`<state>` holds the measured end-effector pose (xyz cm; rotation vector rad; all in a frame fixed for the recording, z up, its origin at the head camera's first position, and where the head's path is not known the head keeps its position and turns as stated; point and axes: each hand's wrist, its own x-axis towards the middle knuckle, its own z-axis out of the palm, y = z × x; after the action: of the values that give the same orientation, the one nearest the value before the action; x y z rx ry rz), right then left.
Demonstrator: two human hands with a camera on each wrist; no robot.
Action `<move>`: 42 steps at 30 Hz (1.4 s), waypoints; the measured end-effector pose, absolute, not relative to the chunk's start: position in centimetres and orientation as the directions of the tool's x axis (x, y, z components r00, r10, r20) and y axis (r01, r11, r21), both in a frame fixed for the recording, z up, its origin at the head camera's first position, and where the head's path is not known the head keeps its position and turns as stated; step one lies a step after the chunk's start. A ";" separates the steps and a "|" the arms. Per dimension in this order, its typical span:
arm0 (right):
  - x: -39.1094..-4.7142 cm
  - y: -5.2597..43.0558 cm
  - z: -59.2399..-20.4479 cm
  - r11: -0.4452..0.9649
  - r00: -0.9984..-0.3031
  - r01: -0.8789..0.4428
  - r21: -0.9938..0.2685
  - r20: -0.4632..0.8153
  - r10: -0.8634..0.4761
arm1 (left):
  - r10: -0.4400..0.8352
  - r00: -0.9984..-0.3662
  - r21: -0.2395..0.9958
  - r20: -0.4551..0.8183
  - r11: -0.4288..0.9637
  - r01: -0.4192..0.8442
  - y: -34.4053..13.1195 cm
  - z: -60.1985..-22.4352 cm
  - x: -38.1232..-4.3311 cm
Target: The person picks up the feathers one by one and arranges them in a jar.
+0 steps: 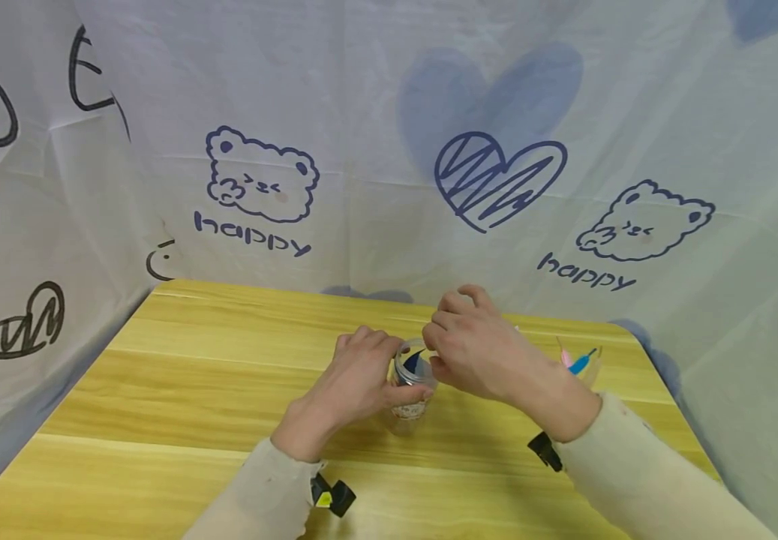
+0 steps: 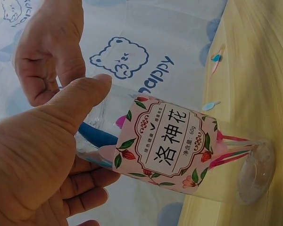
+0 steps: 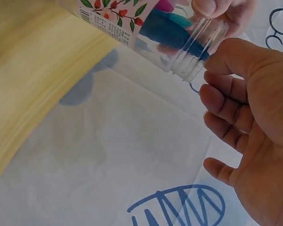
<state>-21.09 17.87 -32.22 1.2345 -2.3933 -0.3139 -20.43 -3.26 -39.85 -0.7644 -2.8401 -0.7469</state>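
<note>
A clear jar (image 2: 212, 181) with a pink floral label stands tilted on the wooden table, its mouth uncovered. My left hand (image 1: 355, 375) grips it just below the rim, thumb on the near side. Inside the jar lies a dark blue piece (image 3: 167, 33) with a narrow tip, among pink thin-stemmed tools (image 2: 233, 141) and a teal one. My right hand (image 1: 479, 349) is at the jar mouth. Its thumb and index finger pinch the dark blue tip at the rim, and the other fingers are loosely bent.
Right of my right hand, a blue tool (image 1: 581, 364) and a pink tool (image 1: 566, 356) lie on the table (image 1: 179, 390). A small pale blue piece (image 2: 211, 105) lies nearer the jar. A printed white curtain (image 1: 361, 150) hangs behind the table.
</note>
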 end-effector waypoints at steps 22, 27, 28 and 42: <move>-21.1 17.2 -33.1 0.544 -0.472 -0.746 0.384 0.270 -0.839 | 0.456 -0.856 0.429 0.242 0.741 0.516 -3.3 -39.8 -20.3; -21.1 17.1 -33.0 0.546 -0.492 -0.739 0.395 0.238 -0.838 | 0.456 -0.858 0.442 0.238 0.735 0.514 -3.2 -39.8 -20.4; -21.1 17.1 -33.0 0.548 -0.494 -0.741 0.388 0.237 -0.836 | 0.456 -0.858 0.444 0.237 0.735 0.513 -3.2 -39.8 -20.4; -21.2 18.3 -33.4 0.608 -0.476 -0.729 0.315 0.405 -0.780 | 0.441 -0.868 0.456 0.228 0.739 0.496 -3.3 -39.9 -20.4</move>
<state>-21.22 18.31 -33.38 1.1902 -2.3217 -0.1337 -20.36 -3.32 -39.95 -0.7650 -2.8310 -0.7885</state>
